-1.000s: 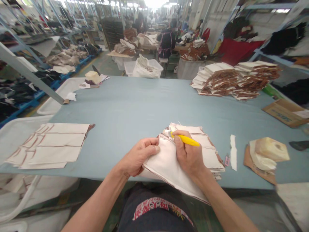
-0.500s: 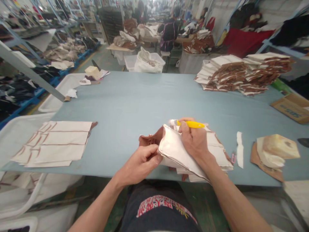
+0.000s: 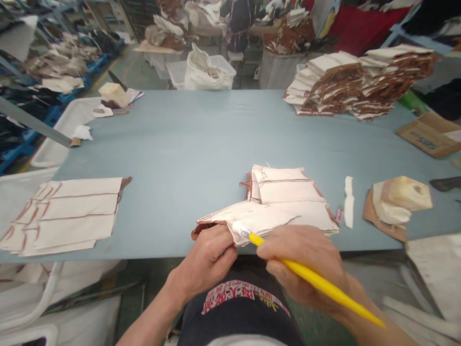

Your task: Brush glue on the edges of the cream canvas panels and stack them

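Observation:
My left hand (image 3: pixel 209 259) is closed on the near corner of a cream fabric piece (image 3: pixel 248 218) with brown trim, lifted off the front edge of the blue-grey table (image 3: pixel 201 144). My right hand (image 3: pixel 306 262) grips a long yellow tool (image 3: pixel 317 283) whose white tip touches that piece next to my left fingers. Just behind lies a small stack of the same cream pieces (image 3: pixel 288 192).
Finished cream pieces (image 3: pixel 68 214) lie fanned out at the left. Tall stacks of brown-trimmed pieces (image 3: pixel 356 81) stand at the back right. A beige block on card (image 3: pixel 399 199), a white strip (image 3: pixel 348 202) and a cardboard box (image 3: pixel 428 134) lie to the right. A person sits far behind.
Both hands have pulled the top piece toward me and down to the table's front edge. The yellow tool has swung round and its tip now points left at the fabric.

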Tool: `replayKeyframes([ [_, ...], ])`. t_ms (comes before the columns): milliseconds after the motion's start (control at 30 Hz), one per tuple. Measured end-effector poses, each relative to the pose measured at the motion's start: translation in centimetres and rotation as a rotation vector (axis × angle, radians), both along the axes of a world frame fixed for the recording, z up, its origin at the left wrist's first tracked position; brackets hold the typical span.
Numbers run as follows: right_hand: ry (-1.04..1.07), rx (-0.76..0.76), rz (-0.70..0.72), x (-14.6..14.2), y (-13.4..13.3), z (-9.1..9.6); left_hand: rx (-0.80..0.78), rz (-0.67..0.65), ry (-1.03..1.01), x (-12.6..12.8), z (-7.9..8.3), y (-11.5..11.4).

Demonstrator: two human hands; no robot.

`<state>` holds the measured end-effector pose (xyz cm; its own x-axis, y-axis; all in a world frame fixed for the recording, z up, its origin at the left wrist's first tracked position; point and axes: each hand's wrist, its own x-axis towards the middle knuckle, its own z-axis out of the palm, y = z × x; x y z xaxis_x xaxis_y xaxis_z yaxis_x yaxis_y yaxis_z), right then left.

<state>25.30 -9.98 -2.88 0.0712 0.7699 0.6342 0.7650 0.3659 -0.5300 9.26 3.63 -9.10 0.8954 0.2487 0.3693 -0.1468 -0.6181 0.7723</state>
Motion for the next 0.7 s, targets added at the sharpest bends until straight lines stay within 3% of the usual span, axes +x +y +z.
replayKeyframes([
  [100,-0.098,-0.056,0.118,0.3,-0.9,0.7,0.132,-0.021,-0.054,0.1,-0.2,0.0],
  [267,-0.184,-0.180,0.175,1.3,-3.0,2.2,0.332,0.004,-0.079,-0.1,-0.4,-0.4],
  [400,0.017,-0.081,0.091,2.2,-2.2,1.1,0.387,0.001,-0.126,0.3,-0.3,-0.8],
  [500,0.034,-0.019,0.114,2.2,-1.2,0.2,0.420,-0.018,-0.105,0.4,-0.4,-0.8],
  [700,0.009,-0.108,0.164,2.0,-2.1,1.0,0.424,0.017,-0.089,0.3,-0.7,-0.5],
])
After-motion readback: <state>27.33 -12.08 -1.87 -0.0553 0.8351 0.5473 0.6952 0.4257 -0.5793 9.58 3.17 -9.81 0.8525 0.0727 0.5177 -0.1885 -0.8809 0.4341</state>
